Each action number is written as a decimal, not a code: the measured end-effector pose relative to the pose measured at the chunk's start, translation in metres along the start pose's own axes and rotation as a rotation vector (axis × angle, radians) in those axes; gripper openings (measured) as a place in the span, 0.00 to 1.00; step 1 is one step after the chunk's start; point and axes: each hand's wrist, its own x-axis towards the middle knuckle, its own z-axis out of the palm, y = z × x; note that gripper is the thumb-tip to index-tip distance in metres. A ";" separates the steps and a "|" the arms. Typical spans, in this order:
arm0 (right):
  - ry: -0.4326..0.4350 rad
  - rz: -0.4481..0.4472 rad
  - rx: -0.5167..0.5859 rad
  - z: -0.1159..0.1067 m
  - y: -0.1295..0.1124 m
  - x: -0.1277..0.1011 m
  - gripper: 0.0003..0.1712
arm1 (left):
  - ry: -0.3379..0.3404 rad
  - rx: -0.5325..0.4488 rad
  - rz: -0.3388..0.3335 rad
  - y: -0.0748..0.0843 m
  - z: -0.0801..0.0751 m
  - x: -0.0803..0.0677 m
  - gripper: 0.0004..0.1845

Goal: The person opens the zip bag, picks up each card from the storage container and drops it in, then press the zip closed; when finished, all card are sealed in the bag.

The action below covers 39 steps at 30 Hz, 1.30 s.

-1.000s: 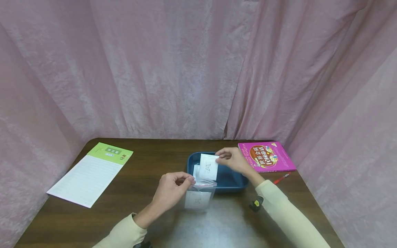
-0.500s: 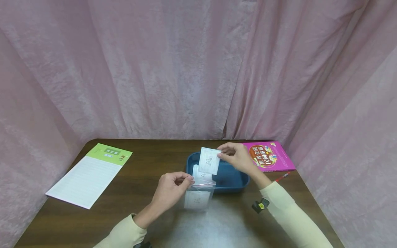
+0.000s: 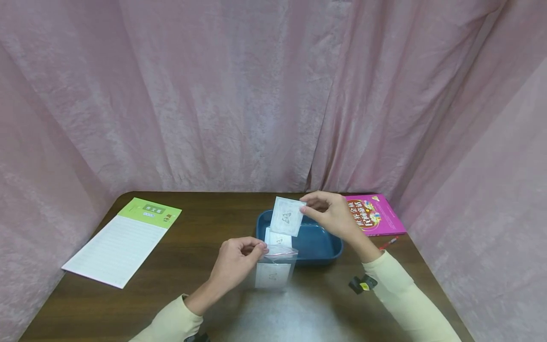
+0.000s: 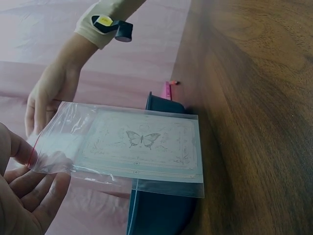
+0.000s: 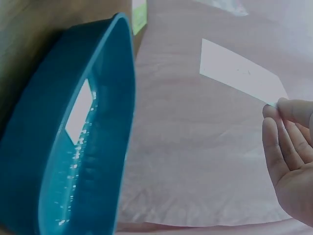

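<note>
pink curtains hang all around a dark wooden table (image 3: 188,266). my left hand (image 3: 236,263) pinches the top edge of a clear plastic bag (image 3: 273,270) with a red zip line, and the bag hangs just above the table, near the front wall of a blue tray (image 3: 326,249). inside the bag is one card with a butterfly drawing (image 4: 142,146). my right hand (image 3: 331,214) holds a white card (image 3: 287,216) by its corner between thumb and fingers, above the tray and apart from the bag. one more white card (image 5: 79,111) lies inside the tray. a green writing pad (image 3: 124,240) lies at the far left of the table, a pink book (image 3: 376,214) at the right behind my right hand, and a red pen (image 3: 388,243) beside it.
</note>
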 end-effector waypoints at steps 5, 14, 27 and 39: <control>0.020 -0.042 0.000 -0.004 -0.010 -0.001 0.11 | -0.005 -0.003 -0.003 0.000 0.000 0.000 0.05; 0.037 -0.076 0.018 -0.012 -0.029 -0.007 0.12 | -0.006 -0.010 0.010 -0.001 0.001 0.002 0.05; 0.051 -0.121 0.040 -0.009 -0.034 -0.021 0.12 | 0.012 -0.005 0.014 -0.003 0.002 0.002 0.05; 0.044 -0.100 0.051 -0.003 -0.028 -0.032 0.13 | 0.005 -0.005 -0.007 0.001 0.000 0.001 0.06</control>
